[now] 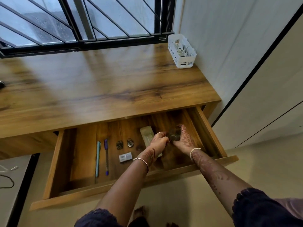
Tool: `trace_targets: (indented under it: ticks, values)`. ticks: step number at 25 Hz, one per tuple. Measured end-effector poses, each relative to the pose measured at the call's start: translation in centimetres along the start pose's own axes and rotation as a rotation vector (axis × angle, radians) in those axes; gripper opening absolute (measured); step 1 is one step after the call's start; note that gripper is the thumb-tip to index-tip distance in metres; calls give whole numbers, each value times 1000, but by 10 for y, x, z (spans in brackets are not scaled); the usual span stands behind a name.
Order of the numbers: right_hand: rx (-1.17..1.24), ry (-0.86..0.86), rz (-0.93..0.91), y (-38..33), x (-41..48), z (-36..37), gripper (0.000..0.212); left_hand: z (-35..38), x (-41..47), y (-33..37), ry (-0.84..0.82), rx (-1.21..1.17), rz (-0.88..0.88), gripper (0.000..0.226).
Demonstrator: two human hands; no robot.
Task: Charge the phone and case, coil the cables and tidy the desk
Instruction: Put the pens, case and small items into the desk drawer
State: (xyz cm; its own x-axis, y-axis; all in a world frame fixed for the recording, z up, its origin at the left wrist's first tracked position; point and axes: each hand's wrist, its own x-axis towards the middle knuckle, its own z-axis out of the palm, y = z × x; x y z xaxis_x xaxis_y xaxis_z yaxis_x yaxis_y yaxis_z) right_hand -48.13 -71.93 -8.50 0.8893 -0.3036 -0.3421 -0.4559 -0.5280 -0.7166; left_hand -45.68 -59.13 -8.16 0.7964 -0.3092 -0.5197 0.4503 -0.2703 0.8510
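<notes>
Both my hands reach into the open wooden drawer [54,163] under the desk [101,82]. My right hand [184,139] cups a small dark object [174,134] on the drawer floor; what it is I cannot tell. My left hand [159,141] pinches the same dark object from its left side. Just behind my left hand lies a pale rectangular case [146,133], partly hidden by that hand. At the desk's back right corner a white slotted basket [184,60] holds coiled white cables [179,49].
In the drawer lie a teal pen [97,158], a purple pen [106,156], two small padlocks [125,143] and a small grey box [125,156]. A white wall panel [246,54] stands right of the desk. Cables lie on a grey surface [9,176] at far left.
</notes>
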Motion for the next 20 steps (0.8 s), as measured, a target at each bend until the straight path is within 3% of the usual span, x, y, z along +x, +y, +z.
trace_targets:
  ticks: [5,8,10,14,17,20]
  values:
    - [-43,59,-111,1,-12,-4,86,3,-19,-5,104,-176,-17,41]
    - [-43,192,-252,-9,-31,-3,72,2,-52,-3,203,-309,0,35]
    - [173,223,-193,-22,-45,0,54,1,-74,-1,276,-401,24,33]
    - [858,-13,72,-50,-89,9,24,-9,-127,-3,398,-677,27,26]
    - [1075,-207,186,-55,-122,23,15,-20,-165,-20,377,-767,7,23]
    - [1182,-343,242,-50,-149,39,20,-34,-192,-45,297,-756,-73,23]
